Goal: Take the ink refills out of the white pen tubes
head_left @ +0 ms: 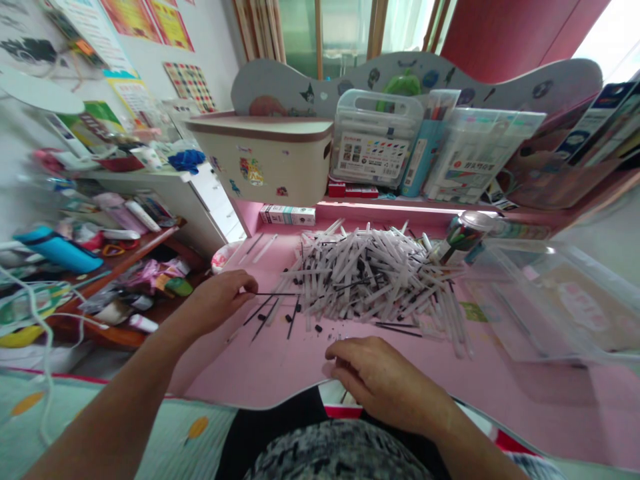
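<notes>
My left hand [220, 299] is pinching a thin black pen refill [274, 294], just left of the heap of white plastic pen tubes [375, 277]. My right hand [385, 380] is curled in front of that heap on the pink desktop [500, 390]. Holding anything? Can't tell.

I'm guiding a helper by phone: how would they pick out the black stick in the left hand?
On the pink desk lies a big pile of clear pen tubes. At its left edge the left hand pinches one thin black stick, held level and pointing at the pile. The other loose black sticks nearby lie slanted on the desk, untouched.
</notes>
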`<state>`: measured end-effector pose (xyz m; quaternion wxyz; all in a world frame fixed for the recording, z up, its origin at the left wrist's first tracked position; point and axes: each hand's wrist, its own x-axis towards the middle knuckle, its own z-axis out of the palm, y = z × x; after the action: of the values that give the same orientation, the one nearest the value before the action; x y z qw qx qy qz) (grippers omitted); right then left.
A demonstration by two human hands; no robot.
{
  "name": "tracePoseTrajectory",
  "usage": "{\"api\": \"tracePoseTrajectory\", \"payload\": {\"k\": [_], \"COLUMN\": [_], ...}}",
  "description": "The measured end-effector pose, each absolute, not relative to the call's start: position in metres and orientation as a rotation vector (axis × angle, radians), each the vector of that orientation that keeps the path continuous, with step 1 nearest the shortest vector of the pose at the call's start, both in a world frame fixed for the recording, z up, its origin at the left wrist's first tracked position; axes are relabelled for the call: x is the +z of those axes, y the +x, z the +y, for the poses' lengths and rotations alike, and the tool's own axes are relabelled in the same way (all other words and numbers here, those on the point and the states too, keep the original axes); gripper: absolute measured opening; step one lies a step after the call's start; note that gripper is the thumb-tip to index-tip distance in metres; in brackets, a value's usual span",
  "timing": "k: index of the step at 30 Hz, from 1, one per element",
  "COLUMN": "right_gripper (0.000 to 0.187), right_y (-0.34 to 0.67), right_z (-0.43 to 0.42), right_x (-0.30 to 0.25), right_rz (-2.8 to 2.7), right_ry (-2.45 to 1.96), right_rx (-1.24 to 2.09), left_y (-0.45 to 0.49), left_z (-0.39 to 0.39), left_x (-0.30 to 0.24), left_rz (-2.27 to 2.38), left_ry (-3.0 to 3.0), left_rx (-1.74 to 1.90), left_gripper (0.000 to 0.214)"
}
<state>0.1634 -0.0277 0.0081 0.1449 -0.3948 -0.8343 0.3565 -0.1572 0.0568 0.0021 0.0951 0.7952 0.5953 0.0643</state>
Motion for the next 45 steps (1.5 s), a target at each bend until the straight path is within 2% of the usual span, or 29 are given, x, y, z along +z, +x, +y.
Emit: {"api": "tracePoseTrajectory", "payload": {"k": [9, 15, 21, 24, 28, 35, 40, 45], "right_gripper": [0.019, 0.015, 0.020, 0.021, 0.020, 0.008, 0.014, 0.019], "right_y": [0.152, 0.135, 0.126, 0.128, 0.139, 0.157, 0.164, 0.168], "right_z": [-0.021, -0.023, -0.018, -0.015, -0.013, -0.010, -0.004, -0.002], "right_x": [-0.003, 0.000, -0.004, -0.006, -0.001, -0.004, -0.012, -0.008], "right_rz": [-1.984, -2.222, -2.308, -2.263, -2.082, -1.504, -1.228, -1.087], "right_ry": [-1.066, -1.165, -1.286, -1.288, -1.271, -1.192, -1.098, -1.073], "right_rx": [0.878, 0.605, 0.581, 0.624, 0.772, 1.187, 1.396, 1.455], "left_y": [-0.127, -0.091, -0.069, -0.073, -0.091, -0.086, -0.075, -0.076], "left_z": [0.022, 0.001, -0.002, 0.011, 0.047, 0.087, 0.093, 0.091], "left_x": [0.026, 0.022, 0.026, 0.033, 0.033, -0.001, -0.010, -0.002], "left_rz": [1.509, 1.271, 1.136, 1.151, 1.407, 1.614, 1.722, 1.759], "left_ry": [2.480, 2.589, 2.525, 2.408, 2.298, 2.586, 2.526, 2.566], "left_rx": [0.348, 0.440, 0.537, 0.524, 0.606, 0.224, 0.156, 0.071], "left_gripper": [0.020, 0.018, 0.018, 0.013, 0.027, 0.030, 0.026, 0.023]}}
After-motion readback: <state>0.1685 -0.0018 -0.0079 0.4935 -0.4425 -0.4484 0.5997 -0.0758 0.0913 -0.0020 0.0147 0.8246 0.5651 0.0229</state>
